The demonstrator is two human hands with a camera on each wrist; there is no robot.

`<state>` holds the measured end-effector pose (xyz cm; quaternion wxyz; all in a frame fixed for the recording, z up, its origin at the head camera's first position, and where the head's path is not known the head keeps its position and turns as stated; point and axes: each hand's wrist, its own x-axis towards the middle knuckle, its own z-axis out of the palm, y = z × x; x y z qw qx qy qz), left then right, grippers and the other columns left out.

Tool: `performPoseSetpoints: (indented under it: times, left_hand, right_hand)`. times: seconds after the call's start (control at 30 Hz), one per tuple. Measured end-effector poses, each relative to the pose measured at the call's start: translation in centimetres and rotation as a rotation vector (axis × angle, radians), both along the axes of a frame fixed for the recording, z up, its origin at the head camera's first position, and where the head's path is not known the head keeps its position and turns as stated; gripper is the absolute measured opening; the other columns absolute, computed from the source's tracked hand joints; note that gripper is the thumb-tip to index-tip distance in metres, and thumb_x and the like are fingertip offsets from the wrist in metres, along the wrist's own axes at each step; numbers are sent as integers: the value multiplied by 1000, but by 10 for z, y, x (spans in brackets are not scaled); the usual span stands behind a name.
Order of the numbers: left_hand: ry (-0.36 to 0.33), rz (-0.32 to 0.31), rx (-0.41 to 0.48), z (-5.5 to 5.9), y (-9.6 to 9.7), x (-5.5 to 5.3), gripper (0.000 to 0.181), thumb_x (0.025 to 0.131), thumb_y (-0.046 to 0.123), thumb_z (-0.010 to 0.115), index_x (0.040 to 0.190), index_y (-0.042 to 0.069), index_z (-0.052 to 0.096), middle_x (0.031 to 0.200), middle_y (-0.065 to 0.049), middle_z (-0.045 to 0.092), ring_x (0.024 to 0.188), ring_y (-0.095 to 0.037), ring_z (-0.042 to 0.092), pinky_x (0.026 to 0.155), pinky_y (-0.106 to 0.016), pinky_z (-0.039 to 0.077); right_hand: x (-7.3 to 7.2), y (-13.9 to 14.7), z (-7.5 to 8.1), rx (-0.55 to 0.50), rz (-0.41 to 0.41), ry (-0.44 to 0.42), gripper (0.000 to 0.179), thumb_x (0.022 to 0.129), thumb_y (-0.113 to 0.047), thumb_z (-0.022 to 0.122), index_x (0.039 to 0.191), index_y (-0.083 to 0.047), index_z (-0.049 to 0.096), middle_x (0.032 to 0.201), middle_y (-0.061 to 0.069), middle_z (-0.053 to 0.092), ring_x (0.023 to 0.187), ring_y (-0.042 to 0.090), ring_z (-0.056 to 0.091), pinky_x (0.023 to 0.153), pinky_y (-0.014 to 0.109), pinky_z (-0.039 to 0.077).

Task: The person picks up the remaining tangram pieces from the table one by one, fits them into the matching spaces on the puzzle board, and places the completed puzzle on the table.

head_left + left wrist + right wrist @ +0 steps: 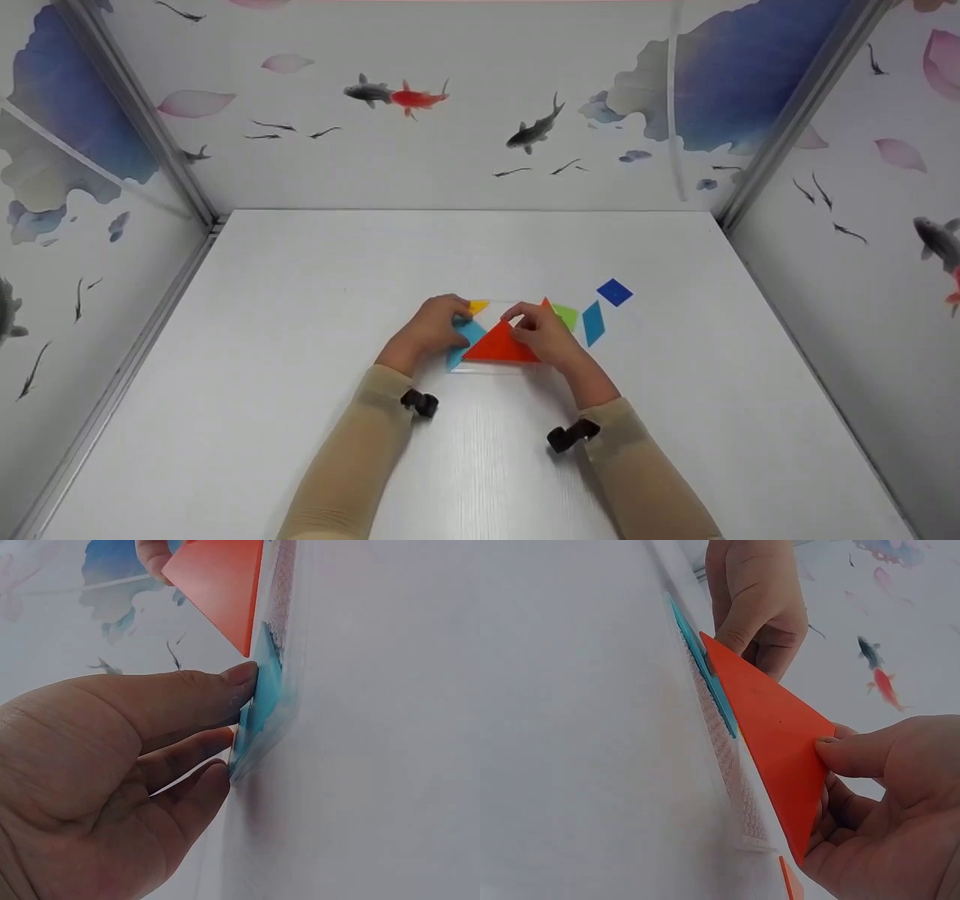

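My right hand [546, 335] pinches a large orange-red tangram triangle [495, 346] between thumb and fingers. In the right wrist view the triangle is tilted above a clear tray [754, 840] with a textured floor. My left hand [431, 328] has its thumb and fingertips on a light blue triangle [262, 705] at the tray's left side. Beyond those fingertips a yellow piece [478, 307] shows in part. Behind my right hand lie a green piece [568, 316] and the tip of another orange piece [547, 303], both partly covered.
To the right of the tray a blue parallelogram [593, 324] lies on the white table [300, 285], with a dark blue square [615, 292] just beyond it. Printed panels [450, 165] enclose the table at the back and on both sides.
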<state>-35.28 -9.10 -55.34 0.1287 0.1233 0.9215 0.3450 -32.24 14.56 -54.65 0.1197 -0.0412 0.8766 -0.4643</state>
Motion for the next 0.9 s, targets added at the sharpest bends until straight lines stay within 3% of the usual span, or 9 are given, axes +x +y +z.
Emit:
performPoseSetpoints:
  times: [0.43,0.9]
  left_hand:
    - [28,-24,-29,-1,0,-1,42,90,10,84,131,6,74,155,-7,58,148,-33,47,126,-47,42]
    - [-4,-5,-16,1,-1,0,44,91,11,83,133,8,73,157,-7,56,151,-33,44,127,-50,40]
  right_hand:
    - [2,-7,-2,45,9,11,24,102,-13,70,121,-29,73,106,6,68,103,23,62,88,30,58]
    - [4,-13,-3,65,40,12,24,102,-13,69,120,-29,72,107,5,68,102,23,61,90,31,58]
